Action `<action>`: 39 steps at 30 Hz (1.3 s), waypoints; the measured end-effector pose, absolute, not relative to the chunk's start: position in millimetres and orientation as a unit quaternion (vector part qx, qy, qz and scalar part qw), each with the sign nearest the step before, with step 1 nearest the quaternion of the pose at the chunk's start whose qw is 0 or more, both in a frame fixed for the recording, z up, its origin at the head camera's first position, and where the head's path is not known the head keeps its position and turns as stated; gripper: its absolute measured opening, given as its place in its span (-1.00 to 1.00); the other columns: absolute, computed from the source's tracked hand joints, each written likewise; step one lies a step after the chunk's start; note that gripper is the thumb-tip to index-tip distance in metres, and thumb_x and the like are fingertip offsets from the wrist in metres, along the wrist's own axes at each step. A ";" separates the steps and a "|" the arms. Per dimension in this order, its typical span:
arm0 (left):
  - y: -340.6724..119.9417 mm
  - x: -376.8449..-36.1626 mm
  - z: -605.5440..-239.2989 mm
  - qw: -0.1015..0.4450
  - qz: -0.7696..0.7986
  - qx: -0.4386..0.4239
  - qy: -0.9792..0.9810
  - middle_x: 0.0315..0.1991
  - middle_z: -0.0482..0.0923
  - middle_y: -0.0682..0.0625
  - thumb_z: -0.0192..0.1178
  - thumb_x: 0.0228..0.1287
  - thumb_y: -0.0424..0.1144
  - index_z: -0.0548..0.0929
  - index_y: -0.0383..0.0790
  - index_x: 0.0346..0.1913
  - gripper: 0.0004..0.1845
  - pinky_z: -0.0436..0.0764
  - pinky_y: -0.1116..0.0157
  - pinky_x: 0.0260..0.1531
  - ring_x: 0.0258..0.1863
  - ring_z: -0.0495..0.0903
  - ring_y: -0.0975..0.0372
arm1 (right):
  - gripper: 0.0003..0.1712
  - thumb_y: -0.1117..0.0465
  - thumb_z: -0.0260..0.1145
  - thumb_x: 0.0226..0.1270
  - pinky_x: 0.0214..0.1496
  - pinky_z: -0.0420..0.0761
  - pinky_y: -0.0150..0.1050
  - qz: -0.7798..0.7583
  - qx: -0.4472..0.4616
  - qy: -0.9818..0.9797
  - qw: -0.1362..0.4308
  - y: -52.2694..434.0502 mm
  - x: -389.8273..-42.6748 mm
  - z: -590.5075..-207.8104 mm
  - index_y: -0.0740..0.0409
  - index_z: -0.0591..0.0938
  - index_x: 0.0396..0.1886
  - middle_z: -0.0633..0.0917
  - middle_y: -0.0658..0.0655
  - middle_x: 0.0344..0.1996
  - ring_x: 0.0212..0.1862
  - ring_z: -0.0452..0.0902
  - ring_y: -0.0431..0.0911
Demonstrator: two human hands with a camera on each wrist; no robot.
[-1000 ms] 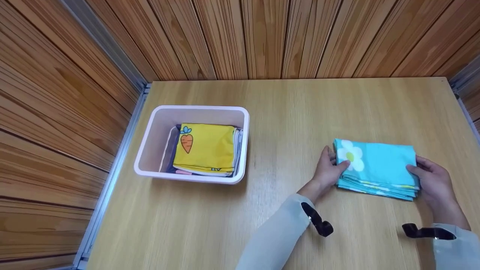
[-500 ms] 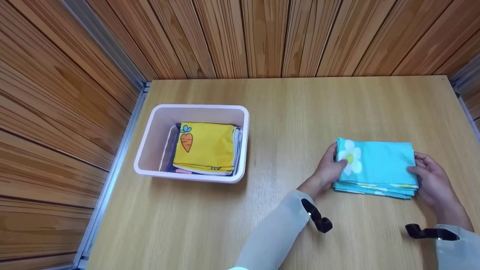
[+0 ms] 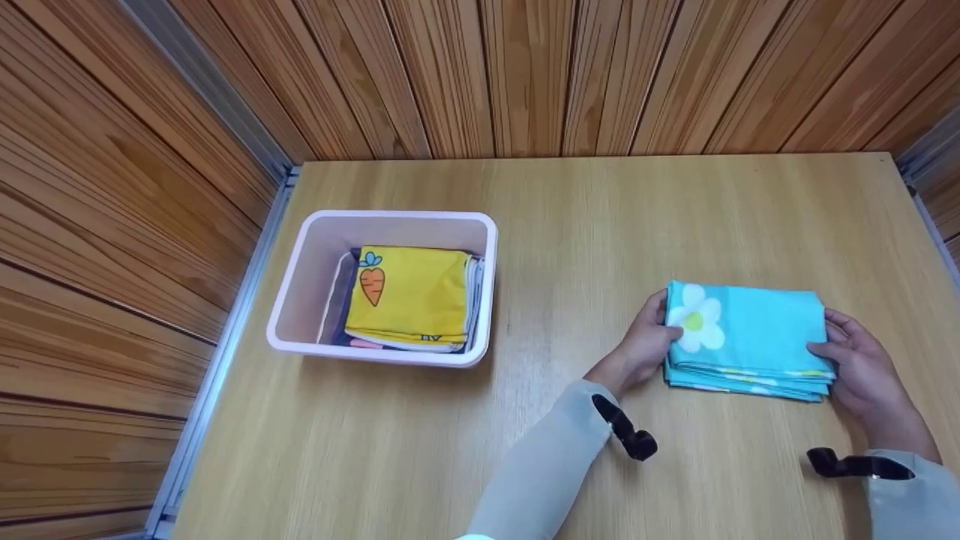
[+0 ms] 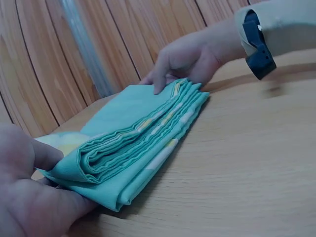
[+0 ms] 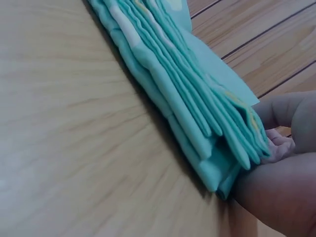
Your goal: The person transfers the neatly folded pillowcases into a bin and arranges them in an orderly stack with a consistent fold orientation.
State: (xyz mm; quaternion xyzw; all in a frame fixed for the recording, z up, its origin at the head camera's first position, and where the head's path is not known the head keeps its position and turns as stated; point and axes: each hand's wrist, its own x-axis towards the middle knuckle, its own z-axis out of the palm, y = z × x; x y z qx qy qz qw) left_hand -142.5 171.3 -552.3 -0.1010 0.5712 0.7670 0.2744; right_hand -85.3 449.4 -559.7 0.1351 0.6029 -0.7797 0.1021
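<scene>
A folded turquoise cloth (image 3: 750,337) with a white flower print lies on the wooden table (image 3: 585,225) at the right. My left hand (image 3: 651,341) pinches its left end, thumb on top by the flower. My right hand (image 3: 847,356) grips its right end, thumb on top and fingers beneath. In the left wrist view the folded turquoise cloth (image 4: 133,143) shows its stacked layers, with my left hand (image 4: 29,197) at the near end and my right hand (image 4: 190,57) at the far end. The right wrist view shows the cloth (image 5: 182,94) held by my right hand (image 5: 276,168).
A pale pink bin (image 3: 315,247) stands on the left of the table and holds a folded yellow cloth (image 3: 409,296) with a carrot print on top of other folded cloths. Wooden slat walls close the table at the back and left.
Both hands and the turquoise cloth shifted slightly to the left and a little toward me; the hold on each end is the same.
</scene>
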 end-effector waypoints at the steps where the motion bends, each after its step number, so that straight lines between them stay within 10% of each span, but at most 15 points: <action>1: 171.5 -142.7 -553.5 0.274 0.768 -0.106 0.569 0.21 0.51 -0.01 0.01 0.42 -0.58 0.43 0.08 0.38 -0.39 0.40 0.06 0.37 0.27 0.47 0.14 | -0.36 0.48 0.09 0.54 0.49 0.02 -0.43 -0.788 0.138 0.591 0.102 450.3 -85.5 -560.4 -0.23 0.24 0.39 -0.29 0.04 0.62 0.58 -0.37 -0.28; 6: 171.5 -142.4 -557.3 0.262 0.771 -0.116 0.568 0.16 0.58 0.00 0.01 0.42 -0.59 0.50 0.06 0.25 -0.47 0.44 0.05 0.33 0.21 0.53 0.14 | 0.03 0.51 0.09 0.52 0.39 0.18 -0.50 -0.804 0.141 0.568 0.109 452.9 -85.7 -560.9 -0.09 -0.28 0.67 -0.37 0.03 0.59 0.55 -0.47 -0.27; 8: 172.2 -141.8 -557.7 0.254 0.768 -0.117 0.576 0.11 0.61 0.01 0.01 0.42 -0.59 0.52 0.04 0.20 -0.51 0.48 0.07 0.29 0.15 0.56 0.16 | 0.04 0.48 0.09 0.54 0.48 -0.09 -0.39 -0.799 0.140 0.574 0.115 453.1 -85.3 -559.9 0.01 -0.38 0.64 -0.38 0.02 0.58 0.55 -0.50 -0.26; 11: 173.7 -140.5 -557.1 0.242 0.752 -0.115 0.602 0.10 0.61 0.05 0.02 0.43 -0.57 0.54 0.08 0.15 -0.53 0.51 0.10 0.26 0.12 0.57 0.21 | 0.01 0.43 0.10 0.56 0.49 -0.36 -0.30 -0.790 0.133 0.588 0.115 451.9 -85.2 -559.0 0.03 -0.37 0.64 -0.38 0.00 0.59 0.55 -0.54 -0.24; 24: 173.3 -137.0 -558.3 0.228 0.702 -0.035 0.674 0.61 0.00 0.32 -0.06 0.57 -0.40 0.03 0.41 0.61 -0.23 0.03 0.22 0.54 0.59 -0.05 0.31 | -0.15 0.17 0.11 0.63 0.50 -0.35 -0.49 -0.616 0.079 0.780 0.073 438.8 -78.8 -554.9 -0.09 -0.13 0.69 -0.30 0.02 0.65 0.60 -0.54 -0.20; 31: 171.8 -134.5 -558.6 0.217 0.650 0.025 0.728 0.65 -0.21 0.25 0.19 0.47 -0.32 -0.01 0.38 0.63 -0.11 0.07 0.21 0.53 0.62 -0.14 0.25 | -0.02 0.30 0.11 0.60 0.43 -0.36 -0.62 -0.554 0.007 0.831 0.050 434.0 -80.6 -548.3 -0.18 -0.32 0.66 -0.35 -0.14 0.63 0.57 -0.55 -0.35; 39: 171.8 -134.0 -558.8 0.232 0.611 0.040 0.755 0.66 -0.32 0.24 0.24 0.45 -0.29 0.23 0.37 0.56 -0.24 0.11 0.27 0.51 0.62 -0.18 0.24 | -0.16 0.33 0.15 0.57 0.47 -0.71 -0.07 -0.541 -0.001 0.839 0.058 437.6 -78.6 -559.0 -0.21 0.04 0.66 -0.47 -0.06 0.62 0.55 -0.70 -0.27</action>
